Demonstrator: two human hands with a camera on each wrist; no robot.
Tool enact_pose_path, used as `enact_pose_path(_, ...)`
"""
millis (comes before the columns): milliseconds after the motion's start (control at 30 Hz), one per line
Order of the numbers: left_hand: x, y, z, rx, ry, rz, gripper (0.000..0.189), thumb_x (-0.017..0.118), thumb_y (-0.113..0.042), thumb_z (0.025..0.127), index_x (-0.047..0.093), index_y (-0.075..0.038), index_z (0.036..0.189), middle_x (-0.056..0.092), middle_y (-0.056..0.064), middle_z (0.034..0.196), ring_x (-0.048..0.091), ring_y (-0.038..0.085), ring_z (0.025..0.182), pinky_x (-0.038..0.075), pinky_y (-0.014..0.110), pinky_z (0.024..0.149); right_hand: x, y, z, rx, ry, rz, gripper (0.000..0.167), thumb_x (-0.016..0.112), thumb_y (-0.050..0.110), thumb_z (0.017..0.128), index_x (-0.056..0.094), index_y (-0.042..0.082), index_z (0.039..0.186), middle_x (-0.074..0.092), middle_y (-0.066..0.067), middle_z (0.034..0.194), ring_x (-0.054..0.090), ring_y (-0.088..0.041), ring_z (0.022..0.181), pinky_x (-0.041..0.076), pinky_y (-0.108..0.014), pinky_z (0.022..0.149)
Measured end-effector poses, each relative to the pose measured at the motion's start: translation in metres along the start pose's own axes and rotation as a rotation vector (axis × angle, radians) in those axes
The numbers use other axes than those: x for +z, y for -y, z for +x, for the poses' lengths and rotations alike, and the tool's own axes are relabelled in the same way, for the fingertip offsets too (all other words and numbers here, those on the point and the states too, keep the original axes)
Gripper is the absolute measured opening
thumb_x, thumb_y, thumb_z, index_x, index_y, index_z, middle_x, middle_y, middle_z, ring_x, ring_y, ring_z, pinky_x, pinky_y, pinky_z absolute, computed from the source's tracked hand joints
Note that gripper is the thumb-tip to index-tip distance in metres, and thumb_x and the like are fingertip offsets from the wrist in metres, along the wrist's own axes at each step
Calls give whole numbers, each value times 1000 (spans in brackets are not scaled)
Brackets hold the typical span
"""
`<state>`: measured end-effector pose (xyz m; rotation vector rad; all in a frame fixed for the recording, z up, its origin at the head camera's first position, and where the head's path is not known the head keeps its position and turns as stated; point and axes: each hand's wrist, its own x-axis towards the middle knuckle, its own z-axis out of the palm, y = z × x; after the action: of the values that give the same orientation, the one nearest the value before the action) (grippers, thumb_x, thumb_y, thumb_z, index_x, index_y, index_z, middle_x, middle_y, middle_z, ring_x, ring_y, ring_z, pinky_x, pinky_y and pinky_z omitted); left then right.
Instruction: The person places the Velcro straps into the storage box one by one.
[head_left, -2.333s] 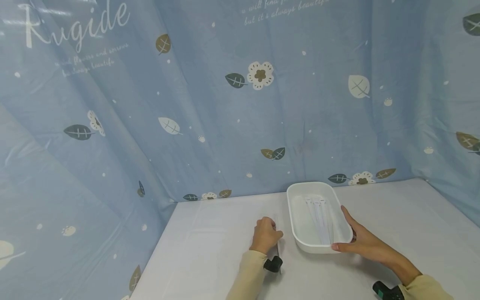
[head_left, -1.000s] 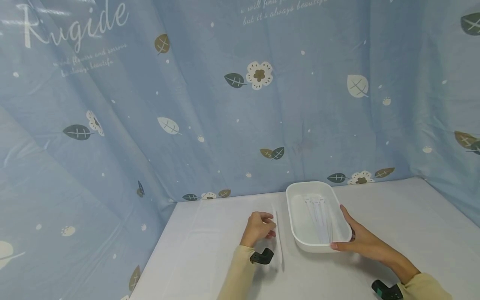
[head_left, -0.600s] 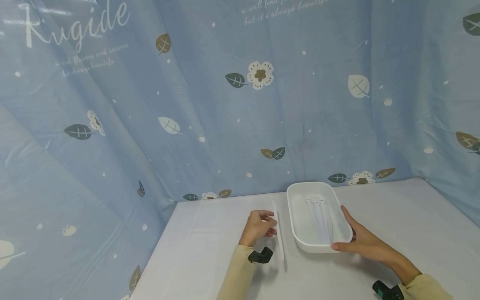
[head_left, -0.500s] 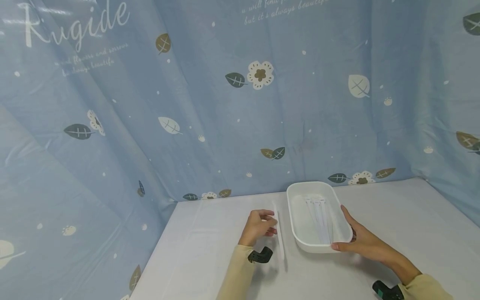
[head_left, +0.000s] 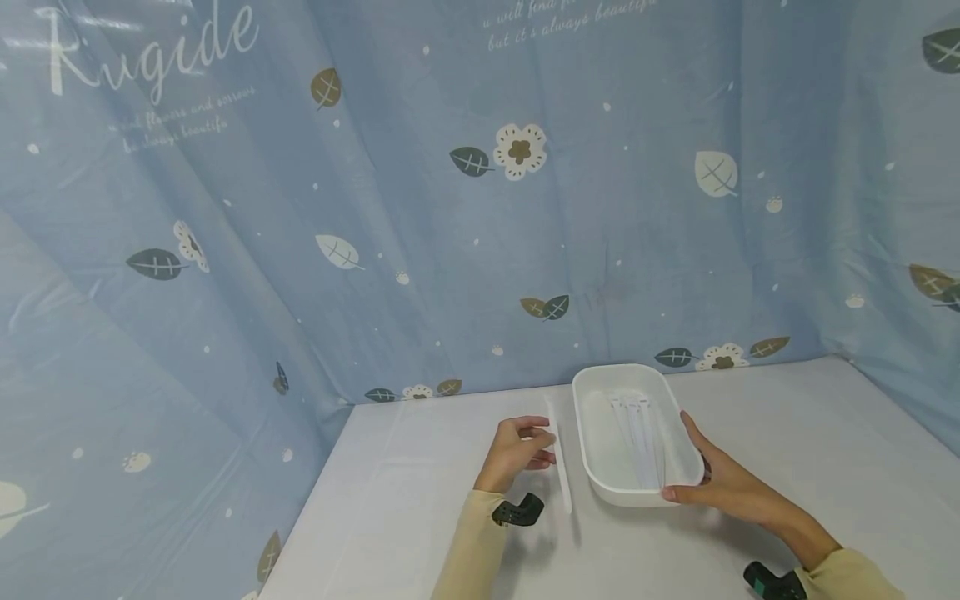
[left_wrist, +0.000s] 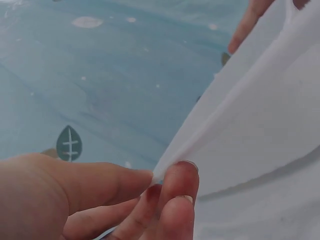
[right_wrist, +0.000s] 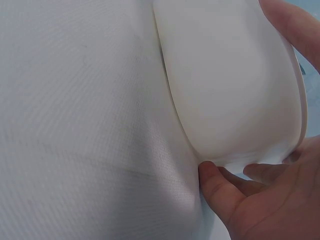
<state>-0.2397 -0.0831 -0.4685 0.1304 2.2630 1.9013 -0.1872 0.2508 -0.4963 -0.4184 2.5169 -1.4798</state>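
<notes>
In the head view my left hand (head_left: pixel 516 454) pinches a long, thin white strip (head_left: pixel 562 475) between thumb and fingertips, left of the tray. The strip hangs over the table, with its shadow beside it. The left wrist view has the pale strip (left_wrist: pixel 220 112) running up and right from the pinch; its exact kind is unclear. My right hand (head_left: pixel 723 479) grips the white rectangular tray (head_left: pixel 630 498) at its near right corner, thumb on the front rim and fingers along the right side. Inside the tray lie several slim white strips (head_left: pixel 637 442) with small blocky heads.
A white cloth covers the table (head_left: pixel 420 492). Behind and to the left hangs a blue curtain (head_left: pixel 420 208) printed with leaves and flowers. A black wrist camera (head_left: pixel 519 510) sits on my left wrist, another black camera (head_left: pixel 774 582) on my right.
My left hand has turned and shifted slightly left and away from me. The strip has risen from the table, its near end now higher. The right hand and tray stay put.
</notes>
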Motion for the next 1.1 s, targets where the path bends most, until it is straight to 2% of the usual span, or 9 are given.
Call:
enact_pose_path(233, 0, -1, 3, -7, 19, -79, 40, 74, -11, 94, 66, 1, 131, 73, 8, 99, 72, 10, 66, 64, 25, 65, 0, -1, 2, -14, -1, 16, 121, 77, 24, 90, -18, 2, 162, 6, -41, 165, 56, -49, 131, 56, -48, 93)
enact_pose_path(400, 4, -4, 5, -5, 30, -104, 42, 75, -12, 93, 65, 1, 133, 74, 11, 103, 72, 10, 68, 63, 24, 66, 1, -1, 1, -24, 6, 33, 121, 77, 23, 91, -19, 2, 162, 6, -43, 164, 58, -49, 129, 57, -49, 92)
enact_pose_path(633, 9, -9, 11, 11, 37, -121, 39, 75, -13, 93, 68, -4, 130, 75, 10, 104, 73, 11, 69, 63, 23, 66, 0, -1, 1, -26, -8, 28, 121, 78, 23, 90, -17, 1, 162, 10, -40, 165, 56, -45, 132, 54, -26, 86)
enact_pose_path(700, 11, -11, 13, 18, 40, -121, 39, 75, -13, 93, 68, -4, 129, 75, 10, 104, 73, 10, 69, 63, 23, 66, 0, 0, 1, -31, -7, 24, 121, 78, 23, 91, -17, 1, 162, 11, -41, 165, 55, -46, 132, 54, -26, 86)
enact_pose_path(867, 15, -16, 17, 29, 44, -124, 38, 75, -13, 92, 69, -4, 128, 76, 16, 108, 73, 11, 69, 63, 24, 66, 0, 1, -1, -28, -1, 16, 121, 78, 24, 91, -18, 1, 161, 8, -42, 164, 55, -47, 132, 55, -39, 90)
enact_pose_path(1100, 21, -25, 23, 25, 45, -123, 36, 76, -14, 92, 71, -7, 127, 78, 9, 103, 73, 11, 68, 63, 24, 66, -1, 0, 1, -11, 0, 16, 122, 77, 25, 91, -19, 3, 162, 6, -40, 166, 52, -49, 136, 53, -27, 87)
